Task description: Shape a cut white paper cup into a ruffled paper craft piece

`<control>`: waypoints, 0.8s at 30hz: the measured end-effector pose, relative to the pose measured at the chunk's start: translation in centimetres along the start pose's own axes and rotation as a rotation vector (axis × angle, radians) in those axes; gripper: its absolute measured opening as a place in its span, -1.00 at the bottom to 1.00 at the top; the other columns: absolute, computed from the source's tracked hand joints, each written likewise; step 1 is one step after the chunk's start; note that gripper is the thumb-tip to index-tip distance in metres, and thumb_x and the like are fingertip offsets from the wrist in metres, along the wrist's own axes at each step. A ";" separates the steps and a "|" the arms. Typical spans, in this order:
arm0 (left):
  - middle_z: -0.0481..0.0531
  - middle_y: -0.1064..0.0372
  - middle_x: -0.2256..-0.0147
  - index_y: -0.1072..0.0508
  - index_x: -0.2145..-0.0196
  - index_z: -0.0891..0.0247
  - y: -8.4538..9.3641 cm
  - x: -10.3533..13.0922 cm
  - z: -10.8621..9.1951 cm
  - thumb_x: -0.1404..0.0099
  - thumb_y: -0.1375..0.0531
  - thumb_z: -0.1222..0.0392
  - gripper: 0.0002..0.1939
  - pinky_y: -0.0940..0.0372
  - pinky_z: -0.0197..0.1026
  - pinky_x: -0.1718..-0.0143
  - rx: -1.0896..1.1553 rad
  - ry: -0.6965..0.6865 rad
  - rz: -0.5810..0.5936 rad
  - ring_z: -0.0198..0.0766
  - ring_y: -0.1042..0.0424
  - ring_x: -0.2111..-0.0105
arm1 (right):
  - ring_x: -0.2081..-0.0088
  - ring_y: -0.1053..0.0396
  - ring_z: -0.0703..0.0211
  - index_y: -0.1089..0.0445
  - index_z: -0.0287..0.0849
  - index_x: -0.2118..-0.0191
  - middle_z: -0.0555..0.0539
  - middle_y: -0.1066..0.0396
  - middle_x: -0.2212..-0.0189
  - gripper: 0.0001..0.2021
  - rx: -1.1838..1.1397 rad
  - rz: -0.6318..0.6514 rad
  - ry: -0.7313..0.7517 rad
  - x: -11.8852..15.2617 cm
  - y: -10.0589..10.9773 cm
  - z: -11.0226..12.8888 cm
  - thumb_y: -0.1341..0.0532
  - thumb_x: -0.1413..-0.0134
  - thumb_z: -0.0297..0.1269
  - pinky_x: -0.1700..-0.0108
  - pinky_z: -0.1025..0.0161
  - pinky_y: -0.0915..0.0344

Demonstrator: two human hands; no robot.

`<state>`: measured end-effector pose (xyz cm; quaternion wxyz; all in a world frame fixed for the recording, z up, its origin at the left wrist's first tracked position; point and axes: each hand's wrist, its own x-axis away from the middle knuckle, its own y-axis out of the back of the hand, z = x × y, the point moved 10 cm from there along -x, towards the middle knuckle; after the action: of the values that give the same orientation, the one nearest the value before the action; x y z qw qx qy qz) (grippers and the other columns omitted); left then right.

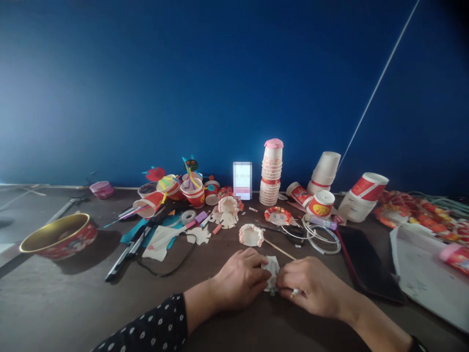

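A small white paper piece [271,275] with greyish marks lies between my hands, close to the table surface. My left hand [242,276] has its fingers bent and pressed on the paper's left side. From the other side, my right hand [311,283] grips the paper's right edge with closed fingers. A small white and gold bit [294,292] shows at the right fingers; I cannot tell what it is. A thin wooden stick [279,248] runs behind the right hand. Just beyond the hands sits a small white ring-shaped craft piece [251,235] with a bumpy rim.
Paper cups stand in a tall stack [271,171] and in a cluster [194,192]. A gold-lined red bowl [60,237] is at left, near black pens [126,252]. A dark phone [366,261], a coiled white cable [324,239] and a white sheet [425,274] lie at right.
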<state>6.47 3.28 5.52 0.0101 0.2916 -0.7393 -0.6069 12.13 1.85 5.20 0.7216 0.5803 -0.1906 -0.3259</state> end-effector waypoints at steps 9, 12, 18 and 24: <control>0.10 -0.39 0.33 -0.41 0.27 0.31 3.4 0.4 1.2 -0.29 -0.03 0.32 -0.83 -0.24 -0.19 0.24 0.165 0.024 -0.375 -0.22 -0.35 0.30 | 0.24 -0.42 0.21 -0.38 -0.16 0.16 -0.12 -0.46 0.26 -0.79 0.054 -0.525 0.056 1.5 4.5 -0.6 -0.05 -0.16 -0.43 0.23 0.33 -0.36; 0.09 -0.42 0.34 -0.41 0.25 0.29 4.7 0.3 2.3 -0.28 -0.04 0.30 -0.84 -0.26 -0.18 0.24 0.155 0.085 -0.469 -0.22 -0.36 0.31 | 0.23 -0.44 0.20 -0.38 -0.15 0.16 -0.10 -0.48 0.24 -0.80 0.098 -0.738 0.024 2.9 6.5 -1.3 -0.10 -0.11 -0.46 0.21 0.30 -0.40; 0.09 -0.43 0.26 -0.41 0.21 0.28 4.9 -2.8 7.2 -0.23 -0.07 0.31 -0.82 -0.24 -0.14 0.16 0.015 0.449 -0.448 -0.15 -0.37 0.22 | 0.26 -0.46 0.17 -0.43 -0.14 0.33 -0.09 -0.50 0.28 -0.87 0.069 -0.724 -0.098 2.5 6.2 -3.5 -0.13 -0.08 -0.40 0.22 0.29 -0.41; 0.21 -0.41 0.21 -0.34 0.09 0.36 1.7 -7.3 11.5 -0.25 -0.09 0.13 -0.68 -0.23 -0.10 0.15 -0.066 0.799 -0.167 -0.01 -0.37 0.16 | 0.34 -0.44 0.17 -0.40 -0.13 0.42 -0.05 -0.48 0.41 -0.81 -0.026 -0.597 -0.328 1.9 4.2 -7.2 -0.11 -0.12 -0.22 0.28 0.30 -0.31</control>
<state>7.60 16.90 6.54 0.2566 0.5629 -0.6311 -0.4680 19.27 6.14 7.18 0.5613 0.5411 -0.1217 -0.6142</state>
